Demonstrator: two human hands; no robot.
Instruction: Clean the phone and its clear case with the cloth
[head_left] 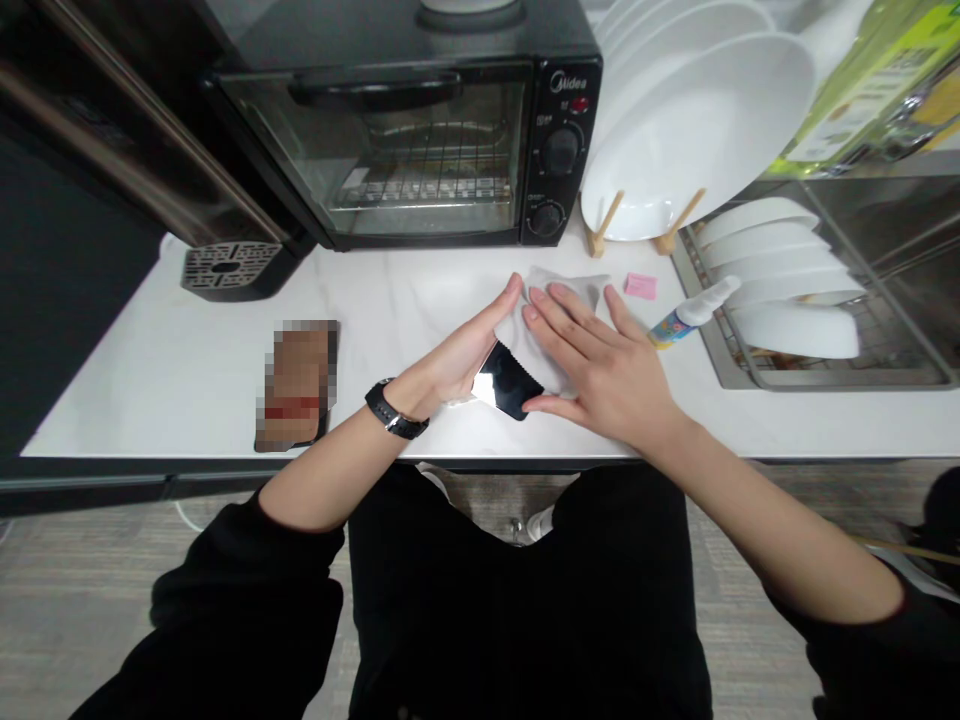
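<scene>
A phone (508, 382) with a glossy black screen lies tilted over the white counter, near its front edge. My left hand (480, 345) grips the phone along its left side, thumb stretched up past the cloth; its other fingers are mostly hidden underneath. A thin pale grey cloth (551, 277) with a zigzag edge covers the upper part of the screen. Flat on this cloth rests my right hand (600, 365), fingers spread and pressing down, its thumb by the phone's lower right corner. To the right stands a small spray bottle (694, 312) with a white top.
A pixelated brown object (296, 385) lies on the left of the counter (187, 400). Behind are a black toaster oven (420, 150) and a drip tray (229, 268). White plates (697, 130), a pink slip (640, 286) and a dish rack (750, 378) with bowls are right.
</scene>
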